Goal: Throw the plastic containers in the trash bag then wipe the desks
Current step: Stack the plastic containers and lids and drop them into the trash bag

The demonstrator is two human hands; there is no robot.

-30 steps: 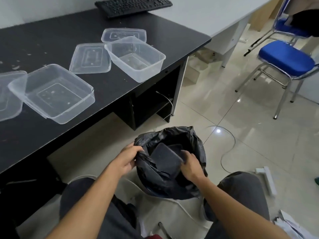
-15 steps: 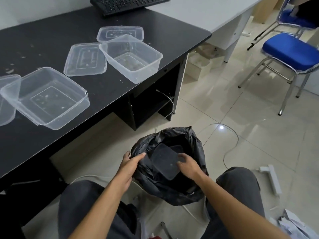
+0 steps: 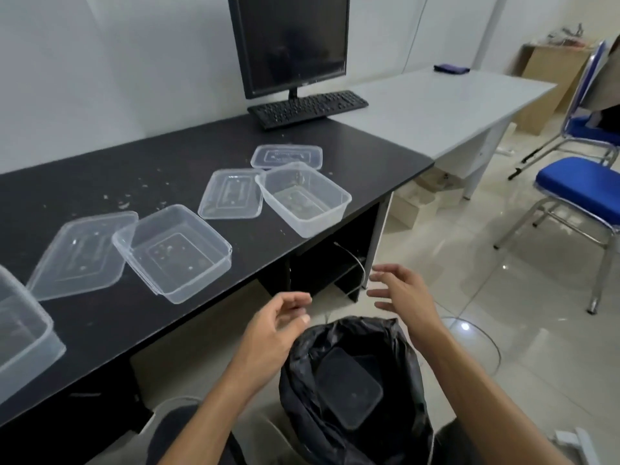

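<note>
Black tabletop runs along a white wall, strewn with pale crumbs. On it are three clear open tubs: corner container near the right end, middle container, edge container cut off at frame left. Three clear lids: far lid, flat lid, and tilted lid leaning on the middle container's rim. Monitor and keyboard at the far end, where a white tabletop adjoins; dark cloth on it. Glossy tiled floor, blue chair right. Trash bag open on the floor beside the black tabletop, clear plastic piece inside. Left hand over the bag's left rim, fingers loosely curled, empty. Right hand above the far rim, fingers spread wide, empty.
</note>
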